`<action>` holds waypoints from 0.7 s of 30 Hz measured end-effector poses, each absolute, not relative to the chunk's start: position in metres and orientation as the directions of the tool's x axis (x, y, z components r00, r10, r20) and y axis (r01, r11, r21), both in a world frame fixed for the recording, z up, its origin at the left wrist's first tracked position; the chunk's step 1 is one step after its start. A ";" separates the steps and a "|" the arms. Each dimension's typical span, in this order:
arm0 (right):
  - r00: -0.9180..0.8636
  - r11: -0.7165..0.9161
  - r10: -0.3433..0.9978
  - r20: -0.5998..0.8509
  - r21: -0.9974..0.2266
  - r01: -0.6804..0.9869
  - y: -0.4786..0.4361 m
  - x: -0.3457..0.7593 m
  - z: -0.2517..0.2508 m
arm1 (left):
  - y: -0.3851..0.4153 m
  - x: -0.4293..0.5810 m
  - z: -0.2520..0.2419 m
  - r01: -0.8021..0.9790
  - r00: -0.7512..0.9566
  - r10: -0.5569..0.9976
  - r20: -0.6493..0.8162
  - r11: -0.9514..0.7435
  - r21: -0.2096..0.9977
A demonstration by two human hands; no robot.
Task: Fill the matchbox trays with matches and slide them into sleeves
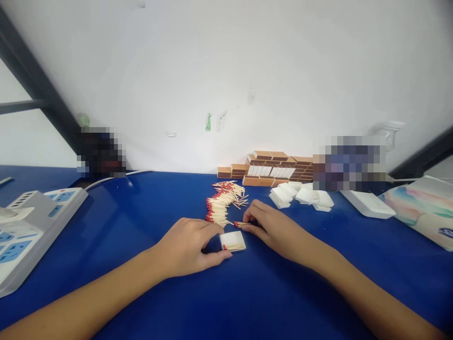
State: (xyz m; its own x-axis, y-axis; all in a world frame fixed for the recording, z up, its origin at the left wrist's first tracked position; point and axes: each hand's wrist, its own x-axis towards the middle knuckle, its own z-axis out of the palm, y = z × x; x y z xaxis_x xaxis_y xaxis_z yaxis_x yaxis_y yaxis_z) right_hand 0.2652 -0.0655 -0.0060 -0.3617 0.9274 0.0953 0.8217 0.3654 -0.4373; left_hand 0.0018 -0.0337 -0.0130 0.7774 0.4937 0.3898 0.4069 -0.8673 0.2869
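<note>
A white matchbox tray (231, 238) lies on the blue table, with a few red-tipped matches (234, 247) along its near side. My left hand (193, 245) grips the tray's left end, thumb at the near edge and fingers at the far edge. Just beyond the tray, my right hand (264, 224) pinches a small bunch of matches (240, 225) between thumb and fingers, heads pointing left. A large curved pile of loose matches (221, 205) spreads on the table behind both hands, its heads mostly to the left.
Brown matchboxes (272, 167) are stacked against the white wall. In front of them sit several white empty trays (300, 193). A white power strip (42, 226) stands at the left; a white device (368, 204) and a colourful packet (421, 208) lie at the right.
</note>
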 end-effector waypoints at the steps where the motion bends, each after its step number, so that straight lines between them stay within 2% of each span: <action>1: -0.358 0.360 0.930 0.088 -0.433 0.826 -0.065 0.264 -0.006 | -0.033 0.002 -0.013 0.405 0.778 0.491 0.392 -0.869 0.285; 13: -0.351 0.351 0.933 0.075 -0.395 0.849 -0.065 0.269 -0.009 | -0.034 0.002 -0.012 0.410 0.773 0.495 0.395 -0.867 0.283; 21: -0.343 0.339 0.938 0.047 -0.325 0.883 -0.068 0.265 -0.005 | -0.034 0.002 -0.012 0.412 0.774 0.500 0.389 -0.864 0.290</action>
